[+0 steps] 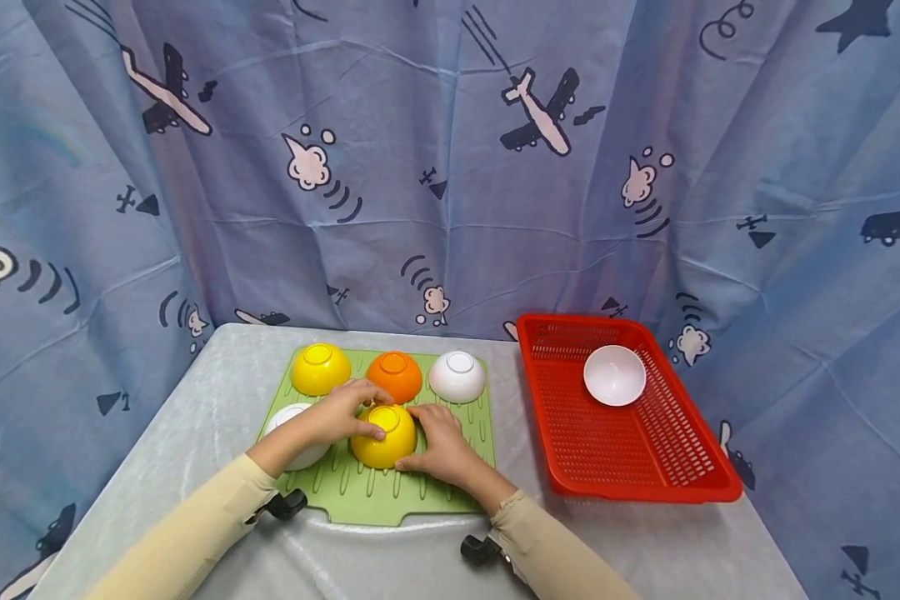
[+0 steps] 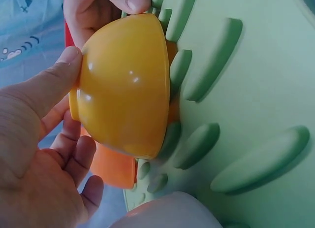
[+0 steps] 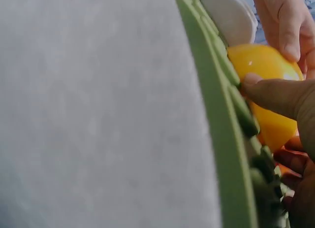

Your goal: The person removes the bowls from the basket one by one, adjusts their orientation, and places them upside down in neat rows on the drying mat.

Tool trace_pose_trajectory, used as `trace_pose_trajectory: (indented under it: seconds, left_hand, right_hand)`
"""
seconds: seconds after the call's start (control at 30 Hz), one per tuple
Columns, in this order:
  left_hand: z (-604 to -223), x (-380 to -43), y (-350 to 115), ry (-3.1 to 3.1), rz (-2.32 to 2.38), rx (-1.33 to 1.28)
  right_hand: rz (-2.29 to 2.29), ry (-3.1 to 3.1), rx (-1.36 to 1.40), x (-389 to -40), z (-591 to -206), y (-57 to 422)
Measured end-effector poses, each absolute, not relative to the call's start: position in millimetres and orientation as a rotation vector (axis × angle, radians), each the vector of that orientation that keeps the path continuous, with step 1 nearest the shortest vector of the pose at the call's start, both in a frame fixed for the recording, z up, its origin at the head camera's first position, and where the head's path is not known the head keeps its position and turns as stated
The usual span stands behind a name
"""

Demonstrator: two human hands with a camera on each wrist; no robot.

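A yellow bowl [image 1: 382,450] sits upside down on a green ribbed drying mat [image 1: 367,507], in the front row. My left hand [image 1: 342,414] pinches it near its base ring, thumb on one side and fingers behind. From the right, my right hand [image 1: 444,446] holds its side, the thumb low near the rim and the fingers round the back. In the left wrist view the bowl's rim [image 2: 160,90] meets the mat's raised ribs. The right wrist view shows the right thumb [image 3: 273,96] against the yellow wall.
Other overturned bowls share the mat: another yellow bowl [image 1: 320,371], an orange bowl [image 1: 395,377] and a white bowl [image 1: 457,379] behind, plus a white bowl [image 1: 307,457] partly under my left forearm. A red basket [image 1: 600,482] at right contains a white bowl [image 1: 615,377]. A patterned curtain [image 1: 450,167] hangs behind.
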State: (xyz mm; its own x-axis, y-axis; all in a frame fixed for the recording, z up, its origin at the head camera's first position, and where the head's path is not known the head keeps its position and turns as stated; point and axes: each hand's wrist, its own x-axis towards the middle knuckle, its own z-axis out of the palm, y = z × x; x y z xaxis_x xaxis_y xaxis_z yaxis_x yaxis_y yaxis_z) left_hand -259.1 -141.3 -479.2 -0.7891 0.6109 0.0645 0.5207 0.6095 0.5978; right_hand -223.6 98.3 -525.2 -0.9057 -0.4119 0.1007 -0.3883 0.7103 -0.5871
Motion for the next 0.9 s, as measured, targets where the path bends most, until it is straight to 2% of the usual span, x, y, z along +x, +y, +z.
trace_pose_trajectory:
  seconds: [0.23, 0.43, 0.6, 0.73, 0.9]
  left_hand:
    - [-481.1, -258.8, -142.0, 2.679, 0.908, 0.936]
    - [-478.6, -257.1, -141.7, 2.700, 0.895, 0.920]
    - [-478.0, -257.1, -139.1, 2.715, 0.882, 0.898]
    - [-480.2, -257.1, -138.7, 2.739, 0.868, 0.902]
    - [-482.3, -255.7, -137.8, 2.747, 0.876, 0.913]
  right_hand:
    - [-0.920, 2.922, -0.681, -203.9, -500.4, 99.5]
    - [-0.736, 2.930, -0.904, -179.7, -446.9, 116.8]
    - [-0.558, 2.922, -1.168, -170.3, -398.1, 156.7]
    - [-0.385, 2.975, -1.348, -177.4, -371.0, 197.9]
    - [-0.251, 3.031, -1.282, -194.8, -352.8, 250.7]
